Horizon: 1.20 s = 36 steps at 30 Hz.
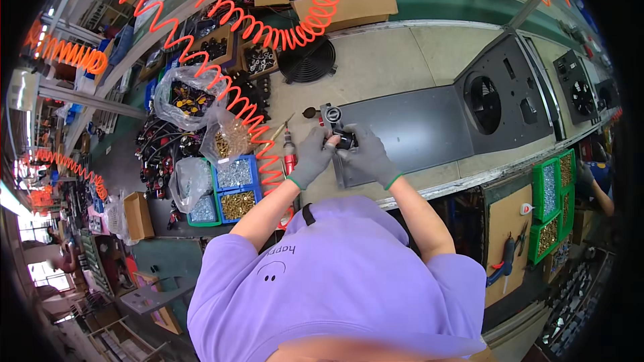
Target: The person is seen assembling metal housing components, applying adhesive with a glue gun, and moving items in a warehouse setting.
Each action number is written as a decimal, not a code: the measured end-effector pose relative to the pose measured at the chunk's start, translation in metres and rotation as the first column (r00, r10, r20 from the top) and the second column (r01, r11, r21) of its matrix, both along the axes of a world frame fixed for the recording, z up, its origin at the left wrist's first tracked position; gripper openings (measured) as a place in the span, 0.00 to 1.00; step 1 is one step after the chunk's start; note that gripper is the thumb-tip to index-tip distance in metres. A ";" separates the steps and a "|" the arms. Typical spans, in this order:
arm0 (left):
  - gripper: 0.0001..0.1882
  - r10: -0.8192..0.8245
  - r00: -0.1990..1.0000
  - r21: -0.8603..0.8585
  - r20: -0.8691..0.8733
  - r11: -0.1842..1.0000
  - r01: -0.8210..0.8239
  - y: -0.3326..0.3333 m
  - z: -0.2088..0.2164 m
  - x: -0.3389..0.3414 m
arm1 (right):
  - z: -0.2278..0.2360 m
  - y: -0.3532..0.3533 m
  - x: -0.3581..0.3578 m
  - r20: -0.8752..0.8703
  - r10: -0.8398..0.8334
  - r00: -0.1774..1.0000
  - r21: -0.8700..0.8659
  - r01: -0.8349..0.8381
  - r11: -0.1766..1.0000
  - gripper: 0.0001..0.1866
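Both my hands wear grey gloves with green cuffs and meet at the left end of a dark grey sheet-metal panel (409, 127). My left hand (312, 155) is closed, its bare-looking fingertips against a small black cylindrical part (345, 139). From the other side, my right hand (366, 154) has its fingers closed round the same part. Just beyond the fingers, a round ring-shaped fitting (333, 114) shows at the panel's end. Beside my left hand lies a red and black power screwdriver (289, 150). The undersides of my fingers are hidden.
Orange coiled air hoses (248, 104) hang at the left. Blue bins (236, 191) of screws and plastic bags (189, 97) of parts stand there. A black round grille (307, 60) lies farther back. The panel's upright section (508, 94) has a fan opening. Green bins (548, 191) sit at right.
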<state>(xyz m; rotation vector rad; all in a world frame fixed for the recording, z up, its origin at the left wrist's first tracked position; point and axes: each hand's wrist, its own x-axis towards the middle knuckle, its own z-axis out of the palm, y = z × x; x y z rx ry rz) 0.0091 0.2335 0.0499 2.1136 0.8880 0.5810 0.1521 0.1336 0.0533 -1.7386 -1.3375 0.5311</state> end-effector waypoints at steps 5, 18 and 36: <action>0.08 -0.027 0.971 -0.106 0.239 0.993 0.054 0.000 -0.003 -0.004 | 0.000 0.003 -0.001 -0.208 -0.020 0.978 -0.113 -0.004 0.994 0.28; 0.09 0.022 0.992 -0.222 0.125 0.975 0.006 0.003 -0.001 -0.012 | 0.001 0.002 -0.001 -0.213 0.022 0.977 -0.147 -0.054 0.988 0.28; 0.30 -0.408 0.880 0.157 -0.243 0.879 0.450 0.009 0.033 -0.022 | -0.026 0.013 0.009 -0.828 0.037 0.559 -0.174 -0.319 0.932 0.28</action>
